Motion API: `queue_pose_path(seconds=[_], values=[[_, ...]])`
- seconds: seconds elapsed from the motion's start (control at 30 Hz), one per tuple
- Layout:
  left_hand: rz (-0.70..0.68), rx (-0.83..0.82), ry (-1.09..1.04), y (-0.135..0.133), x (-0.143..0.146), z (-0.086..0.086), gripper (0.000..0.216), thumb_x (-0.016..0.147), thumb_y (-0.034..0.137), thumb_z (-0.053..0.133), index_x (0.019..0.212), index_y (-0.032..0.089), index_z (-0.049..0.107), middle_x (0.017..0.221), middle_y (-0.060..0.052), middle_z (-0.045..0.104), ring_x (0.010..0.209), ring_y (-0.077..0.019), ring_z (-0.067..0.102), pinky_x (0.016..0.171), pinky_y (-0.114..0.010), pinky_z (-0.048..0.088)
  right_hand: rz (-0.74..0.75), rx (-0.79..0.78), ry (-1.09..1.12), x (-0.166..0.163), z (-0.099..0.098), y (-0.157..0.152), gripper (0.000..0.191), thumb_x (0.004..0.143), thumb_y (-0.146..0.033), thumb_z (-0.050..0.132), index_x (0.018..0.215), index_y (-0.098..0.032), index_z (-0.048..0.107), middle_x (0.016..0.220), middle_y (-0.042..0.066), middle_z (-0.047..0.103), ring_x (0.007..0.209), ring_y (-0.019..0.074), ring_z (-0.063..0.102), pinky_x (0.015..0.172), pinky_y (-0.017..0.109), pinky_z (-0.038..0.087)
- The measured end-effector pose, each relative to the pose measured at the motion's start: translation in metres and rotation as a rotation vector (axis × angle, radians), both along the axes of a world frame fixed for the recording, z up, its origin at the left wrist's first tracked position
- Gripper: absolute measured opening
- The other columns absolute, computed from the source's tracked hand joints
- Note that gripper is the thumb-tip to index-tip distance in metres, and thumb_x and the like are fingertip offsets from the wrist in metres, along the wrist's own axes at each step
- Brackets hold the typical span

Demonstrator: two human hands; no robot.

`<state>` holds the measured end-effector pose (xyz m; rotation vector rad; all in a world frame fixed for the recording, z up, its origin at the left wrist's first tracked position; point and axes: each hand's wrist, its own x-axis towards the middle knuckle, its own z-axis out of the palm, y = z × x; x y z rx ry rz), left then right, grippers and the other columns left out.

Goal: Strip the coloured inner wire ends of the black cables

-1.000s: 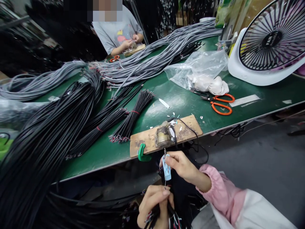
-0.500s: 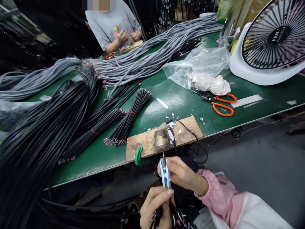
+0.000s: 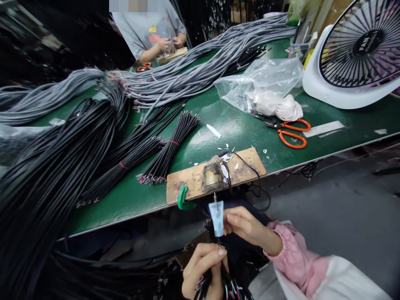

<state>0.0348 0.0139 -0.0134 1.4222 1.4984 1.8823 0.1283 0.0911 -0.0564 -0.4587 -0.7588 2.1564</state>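
My right hand (image 3: 242,225) pinched a small light-blue clip-like tool (image 3: 216,218) between thumb and fingertips, its metal tip pointing up toward the brown lump (image 3: 213,178) on the wooden board (image 3: 215,175) clamped at the near edge of the green workbench (image 3: 237,129). My left hand (image 3: 203,268) sat just below, fingertips pressed together on a thin wire end (image 3: 219,243) that ran up into the tool, with a bunch of black cables (image 3: 229,287) gathered under the palm in my lap.

By my reckoning much of the work was already done: three tied bundles of black cables (image 3: 168,152), their stripped ends toward me, lay left of the board near the front edge. A far bigger heap of loose black cables (image 3: 53,175) spilled over the left end of the bench, and grey cables (image 3: 193,71) stretched along the far side, so I judged plenty was left.

Room was tight. My hands worked off the bench, just below its near edge, with the green clamp (image 3: 182,197) close on the left and the board's black cord (image 3: 253,179) hanging on the right. To the right the bench surface lay open up to the orange scissors (image 3: 289,133), the plastic bag (image 3: 262,85) and the white fan (image 3: 353,58) at the right end. Another person (image 3: 153,29) worked at the far edge, well apart from me.
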Motion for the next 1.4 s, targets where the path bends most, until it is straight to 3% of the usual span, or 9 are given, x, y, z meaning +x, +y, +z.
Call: queue_pose_path(seconds=[0.33, 0.5, 0.8, 0.93, 1.07, 1.13, 1.23, 1.4], values=[[0.076, 0.032, 0.025, 0.001, 0.003, 0.007, 0.016, 0.090, 0.024, 0.072, 0.076, 0.019, 0.071, 0.071, 0.004, 0.065, 0.036, -0.0051, 0.051, 0.031, -0.019, 0.037, -0.055, 0.204, -0.179, -0.011, 0.022, 0.013, 0.070, 0.092, -0.073, 0.047, 0.096, -0.010, 0.076, 0.077, 0.006, 0.065, 0.066, 0.0134, 0.052, 0.063, 0.026, 0.039], [0.069, 0.029, 0.059, 0.005, -0.001, 0.002, 0.009, 0.090, 0.021, 0.071, 0.081, 0.020, 0.073, 0.067, 0.005, 0.064, 0.038, -0.0065, 0.053, 0.035, -0.021, 0.039, -0.124, 0.267, -0.258, -0.010, 0.033, 0.017, 0.069, 0.089, -0.074, 0.052, 0.079, -0.010, 0.075, 0.067, 0.003, 0.060, 0.059, 0.0120, 0.049, 0.057, 0.025, 0.038], [0.031, 0.001, 0.068, 0.009, -0.001, 0.002, 0.007, 0.090, 0.017, 0.071, 0.086, 0.021, 0.076, 0.065, 0.005, 0.064, 0.041, -0.0071, 0.054, 0.039, -0.020, 0.042, -0.099, 0.153, -0.127, -0.015, 0.028, 0.014, 0.059, 0.091, -0.065, 0.058, 0.077, -0.010, 0.076, 0.066, 0.003, 0.058, 0.059, 0.0115, 0.046, 0.054, 0.024, 0.035], [0.024, -0.012, 0.070, 0.010, -0.001, 0.002, 0.007, 0.090, 0.018, 0.072, 0.085, 0.021, 0.076, 0.066, 0.004, 0.064, 0.041, -0.0072, 0.055, 0.039, -0.020, 0.043, -0.044, 0.050, -0.087, -0.018, 0.024, 0.010, 0.067, 0.087, -0.073, 0.057, 0.076, -0.009, 0.075, 0.065, 0.004, 0.060, 0.059, 0.0118, 0.048, 0.056, 0.024, 0.036], [0.013, -0.014, 0.071, 0.008, -0.001, 0.003, 0.009, 0.090, 0.017, 0.070, 0.086, 0.022, 0.076, 0.066, 0.004, 0.063, 0.041, -0.0072, 0.054, 0.038, -0.020, 0.042, 0.006, -0.071, -0.040, -0.018, 0.010, 0.004, 0.079, 0.088, -0.080, 0.043, 0.076, -0.009, 0.075, 0.062, 0.006, 0.062, 0.060, 0.0137, 0.052, 0.059, 0.026, 0.039], [0.009, -0.017, 0.069, 0.007, -0.002, 0.004, 0.009, 0.090, 0.016, 0.069, 0.086, 0.022, 0.076, 0.066, 0.004, 0.063, 0.041, -0.0072, 0.054, 0.038, -0.020, 0.041, -0.029, -0.095, -0.065, -0.013, 0.002, 0.001, 0.077, 0.090, -0.077, 0.042, 0.079, -0.009, 0.075, 0.062, 0.005, 0.062, 0.059, 0.0129, 0.052, 0.058, 0.026, 0.038], [0.002, -0.032, 0.092, 0.002, -0.004, 0.005, 0.009, 0.090, 0.017, 0.069, 0.086, 0.021, 0.076, 0.064, 0.004, 0.062, 0.041, -0.0078, 0.054, 0.040, -0.020, 0.042, -0.069, -0.040, -0.143, 0.000, -0.006, -0.006, 0.061, 0.089, -0.067, 0.057, 0.082, -0.010, 0.076, 0.063, 0.002, 0.061, 0.057, 0.0110, 0.049, 0.057, 0.024, 0.036], [-0.012, -0.171, -0.028, -0.020, -0.004, -0.001, 0.003, 0.087, 0.020, 0.073, 0.084, 0.020, 0.075, 0.062, 0.003, 0.063, 0.038, -0.0081, 0.053, 0.037, -0.019, 0.038, 0.014, 0.111, -0.265, 0.020, -0.001, -0.017, 0.044, 0.086, -0.056, 0.070, 0.086, -0.012, 0.075, 0.074, 0.003, 0.065, 0.061, 0.0112, 0.052, 0.060, 0.025, 0.041]])
